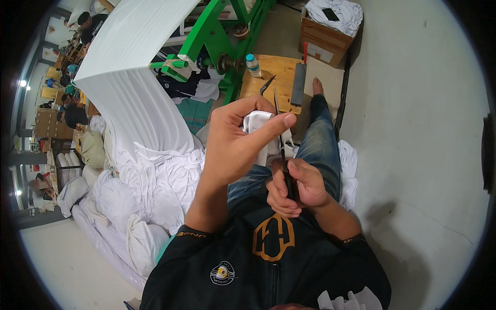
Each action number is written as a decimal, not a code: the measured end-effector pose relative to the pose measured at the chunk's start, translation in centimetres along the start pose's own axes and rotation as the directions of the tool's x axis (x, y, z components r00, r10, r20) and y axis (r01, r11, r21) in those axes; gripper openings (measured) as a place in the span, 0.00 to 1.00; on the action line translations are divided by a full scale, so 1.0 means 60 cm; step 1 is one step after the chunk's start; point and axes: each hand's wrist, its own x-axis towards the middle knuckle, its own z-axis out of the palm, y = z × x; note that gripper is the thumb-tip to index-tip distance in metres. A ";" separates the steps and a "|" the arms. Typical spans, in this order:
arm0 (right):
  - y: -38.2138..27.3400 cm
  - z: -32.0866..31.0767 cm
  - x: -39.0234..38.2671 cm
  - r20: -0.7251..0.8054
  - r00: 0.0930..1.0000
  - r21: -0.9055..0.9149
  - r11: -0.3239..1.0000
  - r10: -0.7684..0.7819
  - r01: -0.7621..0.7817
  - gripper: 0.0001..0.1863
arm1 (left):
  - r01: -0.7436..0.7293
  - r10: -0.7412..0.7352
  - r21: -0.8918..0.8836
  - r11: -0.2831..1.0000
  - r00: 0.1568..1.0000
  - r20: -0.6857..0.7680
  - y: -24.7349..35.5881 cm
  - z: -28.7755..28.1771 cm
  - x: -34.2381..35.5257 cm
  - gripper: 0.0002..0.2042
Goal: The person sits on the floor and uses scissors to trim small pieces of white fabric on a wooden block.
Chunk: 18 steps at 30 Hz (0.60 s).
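Scissors (283, 151) gripped in right hand (299, 187) | left hand (240, 137) holds white cloth (256, 122) | trimming, I think | next cut needs steady cloth

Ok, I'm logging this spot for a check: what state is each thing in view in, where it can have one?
left hand: closed on cloth piece
right hand: closed around bladed tool
cloth piece: bunched, held
bladed tool: held, open or shut unclear
capped bottle: upright
cardboard box: open-topped, filled
white sheet: draped
cloth heap: crumpled
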 end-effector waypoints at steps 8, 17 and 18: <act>-0.006 -0.009 0.000 0.057 0.997 0.069 0.996 0.048 -0.051 0.30 | 0.042 -0.044 0.024 0.999 0.997 0.057 0.006 -0.023 -0.003 0.10; -0.001 -0.014 0.000 -0.011 0.998 -0.043 0.997 0.065 -0.065 0.29 | 0.032 -0.051 0.163 0.986 0.993 0.110 0.010 -0.041 0.007 0.13; -0.002 -0.016 -0.001 -0.010 0.997 -0.034 0.996 0.080 -0.080 0.29 | 0.056 -0.072 0.135 0.989 0.990 0.118 0.008 -0.045 0.005 0.13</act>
